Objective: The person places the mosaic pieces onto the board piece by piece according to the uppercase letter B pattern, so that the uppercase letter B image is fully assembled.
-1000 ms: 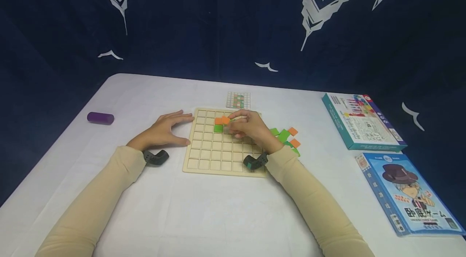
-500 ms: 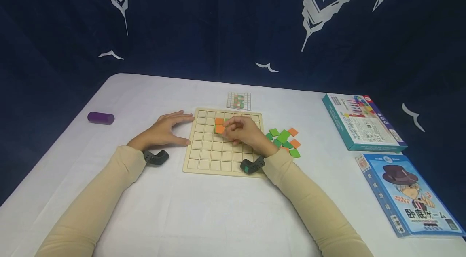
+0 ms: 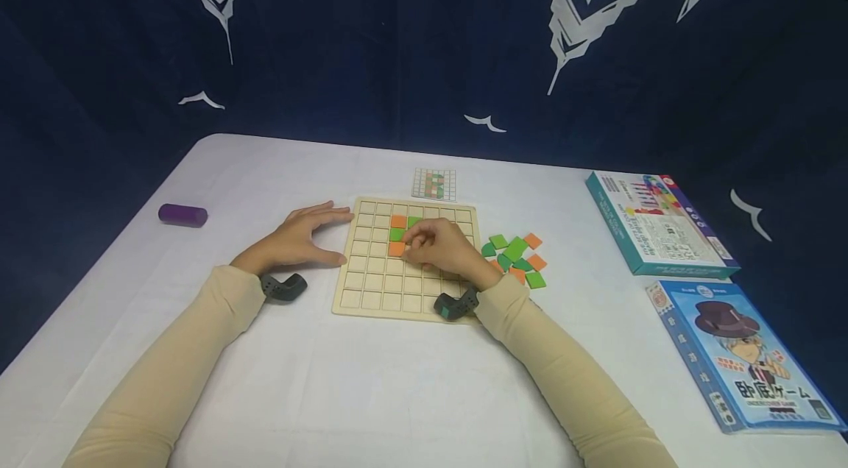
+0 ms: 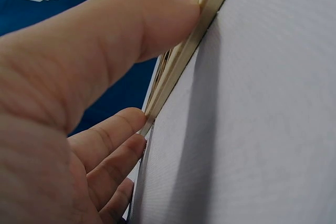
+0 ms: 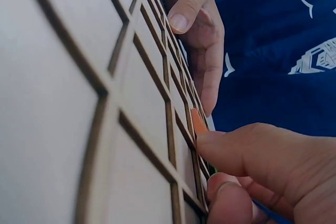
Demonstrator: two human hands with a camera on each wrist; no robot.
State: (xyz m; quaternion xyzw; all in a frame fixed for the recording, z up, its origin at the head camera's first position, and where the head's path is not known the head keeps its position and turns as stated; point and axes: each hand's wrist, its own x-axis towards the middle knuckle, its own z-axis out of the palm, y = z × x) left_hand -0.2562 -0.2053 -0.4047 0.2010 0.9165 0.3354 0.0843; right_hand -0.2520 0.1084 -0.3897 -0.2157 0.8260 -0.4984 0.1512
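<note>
A pale wooden grid board lies on the white table. My left hand rests at its left edge, fingers spread and fairly straight, with thumb and fingertips against the side. Over the board, my right hand pinches an orange square tile by its edge, low at a cell. Just above that tile in the same column sit a green tile and another orange tile. One more green tile shows beside the top one, partly hidden by the right hand.
Right of the board lie several loose green and orange pieces, some rounded. Behind it is a small printed grid card. A purple cylinder lies at left. Two game boxes, one teal-edged and one blue, lie at right.
My right hand has moved the orange tile down and left, from beside the top orange tile to below the green one. The left hand has stayed at the board's edge.
</note>
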